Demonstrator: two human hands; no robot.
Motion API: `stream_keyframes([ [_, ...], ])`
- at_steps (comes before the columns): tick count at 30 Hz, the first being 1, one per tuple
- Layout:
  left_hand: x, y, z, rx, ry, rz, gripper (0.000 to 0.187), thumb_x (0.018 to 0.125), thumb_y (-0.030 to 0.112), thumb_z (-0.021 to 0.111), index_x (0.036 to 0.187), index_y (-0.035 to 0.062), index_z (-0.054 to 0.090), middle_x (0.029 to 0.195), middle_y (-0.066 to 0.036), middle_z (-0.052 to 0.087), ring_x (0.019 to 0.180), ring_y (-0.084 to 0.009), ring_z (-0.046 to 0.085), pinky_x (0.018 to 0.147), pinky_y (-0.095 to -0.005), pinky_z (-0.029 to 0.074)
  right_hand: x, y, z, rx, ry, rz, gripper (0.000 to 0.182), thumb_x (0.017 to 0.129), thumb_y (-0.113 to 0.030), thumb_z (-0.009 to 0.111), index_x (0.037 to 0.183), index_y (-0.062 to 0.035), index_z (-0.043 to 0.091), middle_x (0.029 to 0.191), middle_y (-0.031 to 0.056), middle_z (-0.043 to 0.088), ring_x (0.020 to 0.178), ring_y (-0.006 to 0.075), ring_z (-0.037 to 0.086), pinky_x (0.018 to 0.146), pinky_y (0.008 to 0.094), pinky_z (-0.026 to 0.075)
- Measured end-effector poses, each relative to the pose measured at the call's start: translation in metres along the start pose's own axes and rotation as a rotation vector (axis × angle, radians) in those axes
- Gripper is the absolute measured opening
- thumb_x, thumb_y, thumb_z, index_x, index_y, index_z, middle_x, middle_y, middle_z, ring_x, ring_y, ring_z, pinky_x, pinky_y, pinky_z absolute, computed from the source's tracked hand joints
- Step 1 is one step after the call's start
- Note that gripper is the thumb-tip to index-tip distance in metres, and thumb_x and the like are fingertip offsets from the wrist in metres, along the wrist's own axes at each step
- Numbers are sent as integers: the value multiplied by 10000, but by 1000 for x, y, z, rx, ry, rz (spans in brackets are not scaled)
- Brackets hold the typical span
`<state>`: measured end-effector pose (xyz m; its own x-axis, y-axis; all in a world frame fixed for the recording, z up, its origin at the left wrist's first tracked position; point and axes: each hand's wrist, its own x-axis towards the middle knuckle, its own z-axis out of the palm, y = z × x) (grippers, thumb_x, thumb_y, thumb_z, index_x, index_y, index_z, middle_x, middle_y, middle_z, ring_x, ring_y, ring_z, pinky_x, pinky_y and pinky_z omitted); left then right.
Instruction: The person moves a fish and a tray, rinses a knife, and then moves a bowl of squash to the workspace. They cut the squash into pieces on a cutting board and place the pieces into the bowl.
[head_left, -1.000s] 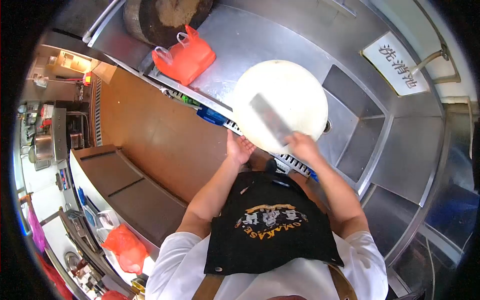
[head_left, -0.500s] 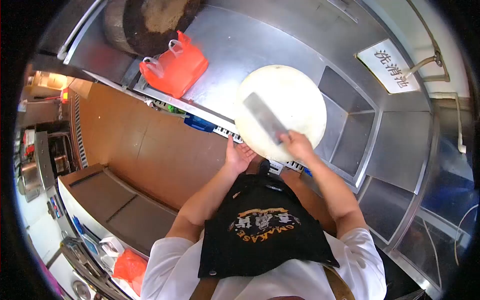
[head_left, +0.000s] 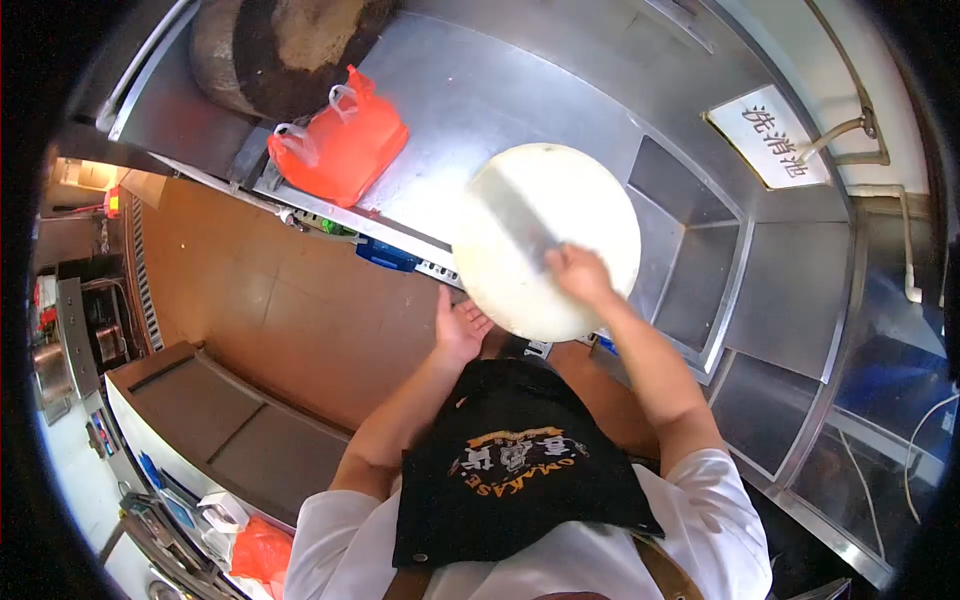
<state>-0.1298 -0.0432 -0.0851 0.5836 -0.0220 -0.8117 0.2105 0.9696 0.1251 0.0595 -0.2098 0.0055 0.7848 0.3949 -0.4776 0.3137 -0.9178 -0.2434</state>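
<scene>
My right hand [head_left: 580, 273] is closed around the handle of a cleaver [head_left: 516, 212]. Its broad blade is smeared by motion and slants toward the upper left, over a round white cutting board [head_left: 600, 205]. Below the board's lower left edge, my left hand [head_left: 463, 328] is held open with the palm up and nothing in it, its fingertips close to the rim. The board lies at the front of a steel counter [head_left: 470, 75], overlapping its edge on my side.
A red plastic bag [head_left: 355, 150] sits on the counter to the left, in front of a big round block [head_left: 315, 45] with a dark rim. Right of the board is a steel sink basin [head_left: 705, 275]. A white sign [head_left: 765, 140] hangs behind it. Brown floor [head_left: 260, 270] lies to the left.
My right hand and the cleaver have moved across the board, away from my body. The left hand keeps its place beside the rim. The whole view has shifted slightly.
</scene>
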Motion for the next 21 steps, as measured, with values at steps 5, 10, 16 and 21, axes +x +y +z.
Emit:
stream_keyframes([
  [5,-17,38,-1,-43,58,135,975,876,817,394,1239,-82,499,1198,-200,568,1158,-310,528,1061,-437,383,44,251,-52,209,286,503,339,961,-303,497,962,-4,656,791,181,666,717,330,653,669,454,513],
  [10,-11,86,-28,98,51,263,887,871,801,430,1288,27,546,1185,-174,616,1038,-257,589,860,-354,463,-96,328,-84,469,486,722,276,983,-263,543,941,10,552,630,114,586,461,211,569,427,383,463],
  [16,-25,83,98,262,280,1086,261,1025,252,522,1150,24,549,979,-67,607,868,-194,600,836,-364,529,-103,360,-22,1433,440,717,160,967,-213,590,907,-72,545,656,31,528,494,153,526,413,322,451],
  [21,19,26,320,1205,-185,1168,222,983,150,598,1158,16,625,1040,-79,654,930,-159,617,849,-302,497,-56,372,23,1749,362,543,139,923,-142,556,815,-55,553,674,71,547,508,204,535,471,364,473],
])
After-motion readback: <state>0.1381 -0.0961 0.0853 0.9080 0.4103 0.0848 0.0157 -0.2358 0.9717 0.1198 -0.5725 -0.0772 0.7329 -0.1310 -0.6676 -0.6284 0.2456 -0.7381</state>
